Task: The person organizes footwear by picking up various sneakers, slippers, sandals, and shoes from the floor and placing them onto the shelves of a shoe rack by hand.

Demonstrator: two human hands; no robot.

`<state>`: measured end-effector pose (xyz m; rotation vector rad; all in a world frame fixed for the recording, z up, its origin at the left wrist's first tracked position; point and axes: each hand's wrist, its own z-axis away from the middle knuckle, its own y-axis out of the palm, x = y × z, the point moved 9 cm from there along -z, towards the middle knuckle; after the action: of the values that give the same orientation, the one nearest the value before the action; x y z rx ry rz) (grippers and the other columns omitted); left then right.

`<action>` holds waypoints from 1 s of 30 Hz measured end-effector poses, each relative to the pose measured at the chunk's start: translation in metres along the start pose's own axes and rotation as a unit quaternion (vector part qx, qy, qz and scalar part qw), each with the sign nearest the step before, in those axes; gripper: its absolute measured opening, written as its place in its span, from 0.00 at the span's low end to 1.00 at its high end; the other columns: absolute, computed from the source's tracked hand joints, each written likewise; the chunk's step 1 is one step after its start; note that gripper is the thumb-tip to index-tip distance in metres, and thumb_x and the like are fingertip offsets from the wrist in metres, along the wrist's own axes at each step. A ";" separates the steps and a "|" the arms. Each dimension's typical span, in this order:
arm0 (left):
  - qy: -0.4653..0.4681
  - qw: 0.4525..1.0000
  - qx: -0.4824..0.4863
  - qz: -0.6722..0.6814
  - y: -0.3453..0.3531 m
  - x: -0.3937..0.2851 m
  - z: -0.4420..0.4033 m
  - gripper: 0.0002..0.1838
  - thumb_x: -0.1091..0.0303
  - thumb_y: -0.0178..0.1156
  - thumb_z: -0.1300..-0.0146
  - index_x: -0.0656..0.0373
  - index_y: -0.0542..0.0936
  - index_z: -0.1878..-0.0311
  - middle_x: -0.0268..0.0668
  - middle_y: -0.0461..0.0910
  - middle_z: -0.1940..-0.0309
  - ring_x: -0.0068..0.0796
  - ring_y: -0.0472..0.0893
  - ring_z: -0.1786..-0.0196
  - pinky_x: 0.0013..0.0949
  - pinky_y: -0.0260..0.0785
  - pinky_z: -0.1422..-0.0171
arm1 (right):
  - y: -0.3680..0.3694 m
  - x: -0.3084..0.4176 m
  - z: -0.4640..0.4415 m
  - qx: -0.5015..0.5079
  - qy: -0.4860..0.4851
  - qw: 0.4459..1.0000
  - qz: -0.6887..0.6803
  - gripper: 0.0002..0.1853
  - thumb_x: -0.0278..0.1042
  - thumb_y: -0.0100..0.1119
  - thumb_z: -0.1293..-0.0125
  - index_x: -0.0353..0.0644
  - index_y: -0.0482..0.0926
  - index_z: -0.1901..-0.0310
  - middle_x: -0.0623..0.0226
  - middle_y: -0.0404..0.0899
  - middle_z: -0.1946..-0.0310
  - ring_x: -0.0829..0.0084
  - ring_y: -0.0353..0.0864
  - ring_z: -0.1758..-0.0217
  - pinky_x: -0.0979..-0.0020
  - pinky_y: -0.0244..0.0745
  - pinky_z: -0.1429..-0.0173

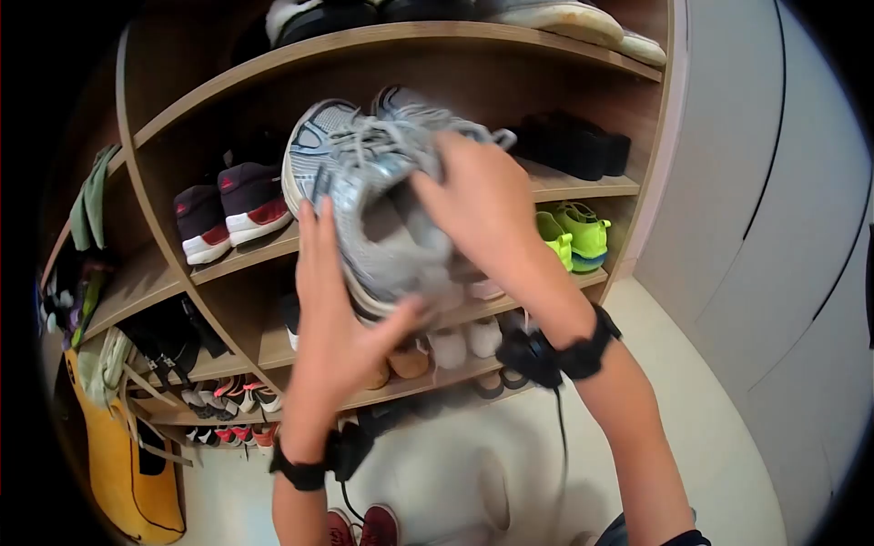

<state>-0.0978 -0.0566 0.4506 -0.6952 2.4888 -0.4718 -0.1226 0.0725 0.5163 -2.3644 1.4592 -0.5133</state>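
A grey-and-silver sneaker (350,196) with pale laces is held up before the shelves, its opening facing me and its heel blurred. My left hand (332,300) cups its left side and heel, fingers along the side and thumb by the heel. My right hand (487,196) grips it at the laces and the collar; those fingertips are partly hidden. A second grey shoe (401,98) shows just behind it, mostly covered. Whether my right hand touches that one too, I cannot tell.
Dark sneakers with white soles (250,205) sit left on the same shelf level, black shoes (574,146) right. Neon-yellow shoes (583,232) stand below. Lower shelves (437,378) carry several more shoes. A yellow board-like object (127,464) leans at left; grey cabinet doors (765,200) flank the right.
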 end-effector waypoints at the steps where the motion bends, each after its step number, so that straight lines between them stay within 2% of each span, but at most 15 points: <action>1: -0.034 0.999 0.017 0.036 0.000 0.014 -0.007 0.48 0.60 0.61 0.60 0.64 0.45 0.39 0.55 0.44 0.40 0.46 0.48 0.37 0.36 0.43 0.36 | 0.007 0.003 -0.009 -0.001 0.005 1.000 0.004 0.12 0.37 0.55 0.56 0.37 0.74 0.71 0.57 0.74 0.81 0.59 0.75 0.75 0.63 0.68 0.69; 3: -0.084 0.972 0.051 0.213 0.004 0.035 -0.020 0.41 0.64 0.58 0.54 0.64 0.49 0.39 0.48 0.56 0.43 0.33 0.58 0.41 0.28 0.48 0.39 | 0.027 0.013 -0.027 0.065 -0.022 0.992 0.104 0.11 0.36 0.53 0.56 0.37 0.76 0.74 0.54 0.75 0.78 0.58 0.76 0.72 0.63 0.70 0.66; 7: -0.059 0.970 -0.046 0.231 -0.006 0.059 -0.041 0.32 0.64 0.54 0.48 0.66 0.55 0.42 0.45 0.61 0.46 0.30 0.60 0.43 0.27 0.49 0.41 | 0.040 0.020 -0.057 0.096 -0.017 0.987 0.126 0.09 0.30 0.49 0.58 0.37 0.78 0.75 0.50 0.75 0.73 0.57 0.76 0.67 0.64 0.71 0.62; 8: -0.074 0.963 -0.043 0.254 -0.006 0.067 -0.045 0.30 0.63 0.52 0.46 0.67 0.56 0.42 0.43 0.62 0.47 0.29 0.63 0.46 0.26 0.51 0.42 | 0.040 0.020 -0.061 0.065 -0.041 0.990 0.120 0.10 0.31 0.50 0.59 0.37 0.78 0.75 0.51 0.76 0.73 0.57 0.76 0.67 0.64 0.70 0.60; 9: -0.078 0.948 -0.028 0.308 -0.004 0.064 -0.049 0.28 0.63 0.51 0.45 0.64 0.58 0.42 0.42 0.63 0.48 0.28 0.65 0.50 0.26 0.54 0.44 | 0.044 0.017 -0.066 0.101 -0.029 0.987 0.119 0.11 0.33 0.50 0.58 0.38 0.78 0.73 0.52 0.76 0.73 0.57 0.76 0.66 0.65 0.70 0.59; 12: -0.106 0.952 -0.032 0.286 -0.006 0.055 -0.059 0.26 0.62 0.48 0.42 0.62 0.58 0.42 0.41 0.65 0.49 0.25 0.66 0.52 0.25 0.55 0.46 | 0.043 0.010 -0.074 0.099 -0.030 0.987 0.123 0.13 0.36 0.50 0.56 0.39 0.78 0.70 0.54 0.76 0.72 0.57 0.76 0.65 0.65 0.69 0.58; 14: -0.006 0.985 -0.057 0.164 -0.007 0.043 -0.062 0.25 0.60 0.46 0.41 0.60 0.58 0.42 0.44 0.65 0.49 0.29 0.66 0.50 0.26 0.54 0.45 | 0.038 0.000 -0.072 0.058 -0.025 0.994 0.085 0.14 0.41 0.52 0.54 0.40 0.77 0.69 0.56 0.77 0.71 0.57 0.75 0.66 0.63 0.70 0.59; 17: 0.016 0.990 -0.099 0.096 -0.010 0.043 -0.057 0.27 0.58 0.42 0.40 0.62 0.55 0.41 0.49 0.61 0.45 0.38 0.63 0.44 0.29 0.52 0.42 | 0.026 -0.003 -0.060 0.083 -0.001 0.994 0.065 0.17 0.41 0.52 0.51 0.38 0.74 0.63 0.54 0.74 0.64 0.56 0.73 0.59 0.62 0.66 0.54; 18: 0.015 0.991 -0.096 0.097 -0.008 0.044 -0.055 0.27 0.58 0.42 0.40 0.62 0.55 0.41 0.49 0.61 0.45 0.38 0.63 0.44 0.29 0.52 0.42 | -0.002 0.012 -0.052 -0.087 -0.088 0.988 0.092 0.07 0.29 0.47 0.47 0.34 0.72 0.73 0.54 0.74 0.80 0.56 0.73 0.73 0.64 0.66 0.58; 19: 0.024 0.990 -0.108 0.087 -0.007 0.042 -0.051 0.28 0.57 0.42 0.40 0.63 0.53 0.40 0.50 0.61 0.45 0.38 0.64 0.44 0.28 0.52 0.42 | -0.001 0.010 -0.049 -0.084 -0.086 0.988 0.095 0.07 0.29 0.47 0.47 0.34 0.72 0.73 0.54 0.74 0.80 0.56 0.73 0.73 0.64 0.66 0.58; 21: 0.031 0.990 -0.113 0.083 -0.006 0.038 -0.047 0.30 0.56 0.42 0.40 0.64 0.50 0.40 0.51 0.61 0.46 0.38 0.64 0.45 0.28 0.52 0.42 | -0.033 0.020 -0.028 -0.267 -0.167 0.948 -0.038 0.05 0.28 0.49 0.50 0.37 0.71 0.79 0.58 0.70 0.87 0.55 0.71 0.77 0.64 0.67 0.62; 23: -0.028 0.995 -0.037 0.086 -0.001 0.038 -0.048 0.42 0.51 0.53 0.48 0.64 0.45 0.39 0.51 0.64 0.49 0.36 0.66 0.48 0.28 0.55 0.44 | -0.039 0.017 -0.028 -0.262 -0.165 0.941 -0.135 0.06 0.28 0.49 0.50 0.38 0.69 0.80 0.57 0.70 0.85 0.57 0.71 0.77 0.64 0.67 0.66; 25: -0.032 0.995 -0.011 0.098 0.000 0.038 -0.056 0.44 0.51 0.55 0.50 0.65 0.45 0.39 0.50 0.64 0.50 0.35 0.67 0.49 0.28 0.56 0.45 | -0.053 0.014 -0.024 -0.345 -0.195 0.898 -0.192 0.05 0.27 0.49 0.50 0.39 0.69 0.80 0.57 0.68 0.85 0.57 0.69 0.78 0.64 0.65 0.69; 27: -0.034 0.991 0.025 0.124 0.007 0.045 -0.067 0.46 0.51 0.59 0.53 0.65 0.45 0.39 0.48 0.66 0.52 0.33 0.67 0.49 0.27 0.57 0.46 | -0.049 0.007 -0.037 -0.360 -0.187 0.875 -0.265 0.05 0.26 0.49 0.50 0.38 0.68 0.81 0.57 0.67 0.85 0.57 0.68 0.77 0.63 0.63 0.71; 30: -0.022 0.995 0.028 0.095 0.021 0.067 -0.083 0.46 0.51 0.58 0.52 0.67 0.45 0.40 0.50 0.65 0.51 0.35 0.66 0.48 0.26 0.56 0.45 | -0.025 -0.003 -0.050 -0.364 -0.176 0.895 -0.191 0.05 0.27 0.49 0.50 0.38 0.69 0.80 0.57 0.68 0.85 0.56 0.69 0.75 0.62 0.63 0.69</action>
<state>-0.2016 -0.0616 0.4836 -0.4369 2.4602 -0.4496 -0.1267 0.0825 0.5712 -3.1172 1.1332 0.4727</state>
